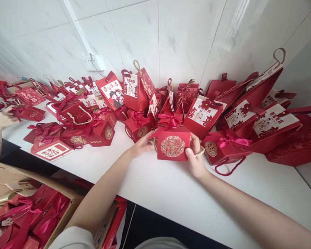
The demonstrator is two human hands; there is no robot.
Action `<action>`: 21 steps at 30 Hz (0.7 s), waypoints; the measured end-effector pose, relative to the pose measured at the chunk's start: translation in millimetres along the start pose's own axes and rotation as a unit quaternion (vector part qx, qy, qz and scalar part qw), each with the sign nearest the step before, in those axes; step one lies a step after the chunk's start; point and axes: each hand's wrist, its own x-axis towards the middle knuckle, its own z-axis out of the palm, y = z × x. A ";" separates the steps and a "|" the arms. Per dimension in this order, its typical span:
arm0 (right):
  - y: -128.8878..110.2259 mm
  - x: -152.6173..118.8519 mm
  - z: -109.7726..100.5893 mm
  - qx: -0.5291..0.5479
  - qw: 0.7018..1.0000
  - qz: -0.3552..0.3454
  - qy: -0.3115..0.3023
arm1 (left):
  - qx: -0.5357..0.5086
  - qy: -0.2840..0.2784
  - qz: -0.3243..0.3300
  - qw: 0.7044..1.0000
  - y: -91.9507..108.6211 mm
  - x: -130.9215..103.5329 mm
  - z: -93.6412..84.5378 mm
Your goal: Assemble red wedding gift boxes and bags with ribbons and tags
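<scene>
In the head view, the red box (172,147) is at the middle of the frame, its gold round pattern turned to me and a bow (172,120) on its top. My right hand (198,159) holds its right side, thumb pressed on the front face, with a gold cord (202,151) around my finger. My left hand (143,146) is at its left side; the fingertips are partly hidden, so I cannot tell if they grip. At the left edge appears another person's hand (7,117).
</scene>
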 end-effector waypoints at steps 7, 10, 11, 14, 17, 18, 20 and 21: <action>1.2 -3.4 2.4 -0.005 0.999 0.032 0.004 | -0.003 -0.002 0.007 1.000 -0.3 5.7 13.8; 3.3 -0.2 1.3 0.032 0.996 0.075 -0.047 | -0.022 0.074 -0.037 0.996 4.4 7.0 9.5; 3.1 0.7 1.2 0.050 0.993 0.078 -0.070 | -0.029 0.095 -0.049 0.994 5.3 6.9 7.5; 0.9 2.0 1.5 0.106 0.982 0.087 -0.132 | -0.040 0.120 -0.064 0.990 5.8 6.4 3.4; 0.2 2.0 1.9 0.150 0.969 0.121 -0.157 | -0.027 0.128 -0.029 0.991 5.9 7.5 3.4; 0.7 1.8 2.0 0.157 0.967 0.128 -0.154 | -0.021 0.131 -0.015 0.991 6.1 8.1 3.9; 2.3 1.5 2.1 0.153 0.969 0.129 -0.143 | -0.011 0.129 0.009 0.992 6.9 9.1 4.8; 3.1 1.2 2.2 0.146 0.972 0.126 -0.136 | -0.009 0.124 0.017 0.992 7.3 9.4 5.1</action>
